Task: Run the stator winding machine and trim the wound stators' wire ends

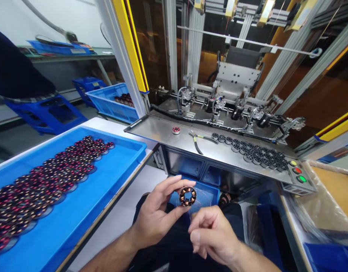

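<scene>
Between the thumb and fingers of my left hand [159,213] is a small motor stator [187,196], a dark ring with copper windings around an open centre. Its open face is turned up toward me. My right hand [212,232] is just below and right of it, fingers curled and pressed together. Whatever they may pinch is too small to make out; faint thin strands show near the fingertips. Beyond my hands, a metal shelf carries a single red-wound stator [176,130], green-handled pliers [201,140] with open handles, and many black stator cores [254,153] in rows.
A blue tray [106,189] of wound stators stands at left. Behind the shelf is a winding machine [236,83] with several spindles. A button box [300,177] sits at the shelf's right end, near a plastic-lined carton [332,196]. Another person sits on a blue stool [49,113].
</scene>
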The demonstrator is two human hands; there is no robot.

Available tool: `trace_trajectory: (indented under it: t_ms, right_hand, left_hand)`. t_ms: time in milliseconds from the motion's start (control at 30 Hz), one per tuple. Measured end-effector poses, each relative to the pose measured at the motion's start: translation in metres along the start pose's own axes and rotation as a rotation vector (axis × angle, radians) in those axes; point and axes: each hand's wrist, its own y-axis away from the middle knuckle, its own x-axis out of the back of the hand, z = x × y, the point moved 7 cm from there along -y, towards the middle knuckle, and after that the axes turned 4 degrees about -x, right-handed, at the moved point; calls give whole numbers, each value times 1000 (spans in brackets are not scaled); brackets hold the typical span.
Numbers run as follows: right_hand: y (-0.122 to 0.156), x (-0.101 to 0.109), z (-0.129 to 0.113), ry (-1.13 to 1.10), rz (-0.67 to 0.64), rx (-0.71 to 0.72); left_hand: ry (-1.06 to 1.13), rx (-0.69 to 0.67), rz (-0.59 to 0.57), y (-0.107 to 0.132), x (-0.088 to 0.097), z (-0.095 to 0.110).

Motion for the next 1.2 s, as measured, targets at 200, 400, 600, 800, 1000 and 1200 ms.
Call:
trace_trajectory:
  t_ms: [200,400,600,800,1000,1200]
  right_hand:
    - [8,13,-36,191,-9,112]
    - [4,6,-60,301,38,172]
    - [4,8,-39,343,19,170]
    - [17,22,-41,652,-51,90]
    - [35,1,-93,845,124,512]
    - [27,-14,-82,744,141,585]
  left_hand:
    - [212,150,-106,-3,-6,-5]
    - [298,237,-153,4,-22,-11]
    - [438,222,-1,3,-21,-18]
    - [358,203,15,1,-6,-11]
    - [100,106,-73,8,-11,0]
    - [264,186,-93,9,-17,-1]
